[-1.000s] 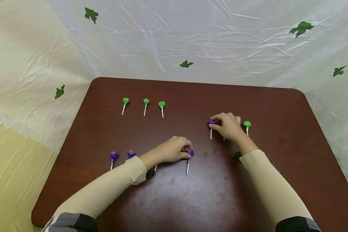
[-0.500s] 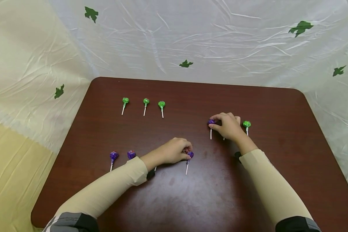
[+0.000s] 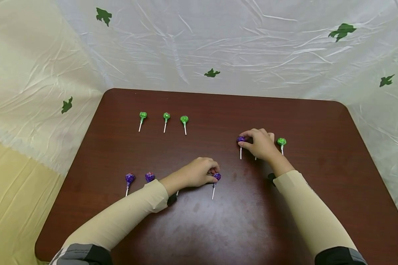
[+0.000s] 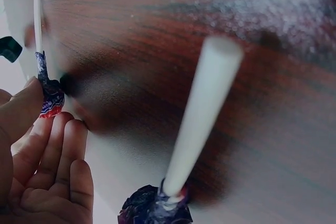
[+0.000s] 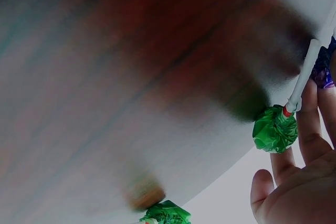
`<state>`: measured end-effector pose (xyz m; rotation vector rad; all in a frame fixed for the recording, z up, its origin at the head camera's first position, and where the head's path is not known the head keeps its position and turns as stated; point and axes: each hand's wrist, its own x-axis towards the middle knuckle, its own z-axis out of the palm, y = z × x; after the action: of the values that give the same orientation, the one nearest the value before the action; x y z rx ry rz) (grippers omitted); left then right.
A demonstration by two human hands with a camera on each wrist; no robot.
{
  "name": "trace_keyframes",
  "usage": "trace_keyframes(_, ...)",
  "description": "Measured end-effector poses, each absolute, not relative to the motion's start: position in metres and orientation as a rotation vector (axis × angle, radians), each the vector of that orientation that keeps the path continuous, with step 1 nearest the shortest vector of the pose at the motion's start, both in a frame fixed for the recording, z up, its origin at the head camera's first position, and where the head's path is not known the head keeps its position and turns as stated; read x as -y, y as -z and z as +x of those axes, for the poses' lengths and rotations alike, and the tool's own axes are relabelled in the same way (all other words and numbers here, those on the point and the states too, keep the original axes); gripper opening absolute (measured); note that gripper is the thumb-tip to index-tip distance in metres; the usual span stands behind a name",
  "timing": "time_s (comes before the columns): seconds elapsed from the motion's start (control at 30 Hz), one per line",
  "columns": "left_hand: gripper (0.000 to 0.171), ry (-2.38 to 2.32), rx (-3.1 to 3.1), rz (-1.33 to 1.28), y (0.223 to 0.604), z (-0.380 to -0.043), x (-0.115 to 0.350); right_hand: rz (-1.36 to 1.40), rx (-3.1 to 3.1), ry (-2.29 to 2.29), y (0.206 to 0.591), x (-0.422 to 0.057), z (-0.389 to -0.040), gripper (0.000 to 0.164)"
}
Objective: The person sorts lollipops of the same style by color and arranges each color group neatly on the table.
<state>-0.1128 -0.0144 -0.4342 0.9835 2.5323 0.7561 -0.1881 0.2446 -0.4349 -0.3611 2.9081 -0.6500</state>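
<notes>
My left hand (image 3: 195, 173) pinches the wrapped head of a purple lollipop (image 4: 51, 95) between thumb and fingers, its white stick pointing toward me. Farther right, my right hand (image 3: 259, 144) grips another purple lollipop (image 3: 241, 139) by its head. Beneath the right palm lies a green lollipop (image 5: 275, 129), hidden in the head view except for its stick tip. A second green lollipop (image 3: 281, 141) is just right of that hand. Under the left wrist a purple lollipop (image 4: 157, 205) shows large in the left wrist view; my forearm mostly covers it from above.
Three green lollipops (image 3: 166, 116) form a row at the back left of the brown table (image 3: 219, 228). Two purple lollipops (image 3: 130, 178) lie left, close by my left sleeve. A white sheet (image 3: 252, 48) with green cutouts hangs behind the table.
My left hand has shifted very slightly toward me and left with the purple lollipop, whose stick tilts a little more. The right hand keeps its place.
</notes>
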Motion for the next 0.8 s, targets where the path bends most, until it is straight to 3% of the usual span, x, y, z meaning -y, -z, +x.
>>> trace_keyframes(0.8,0.022,-0.728,-2.58,0.982,0.4437,-0.1098,0.0103,-0.337,-2.915,0.632,0.4395,-0.2449,-0.1872,0.033)
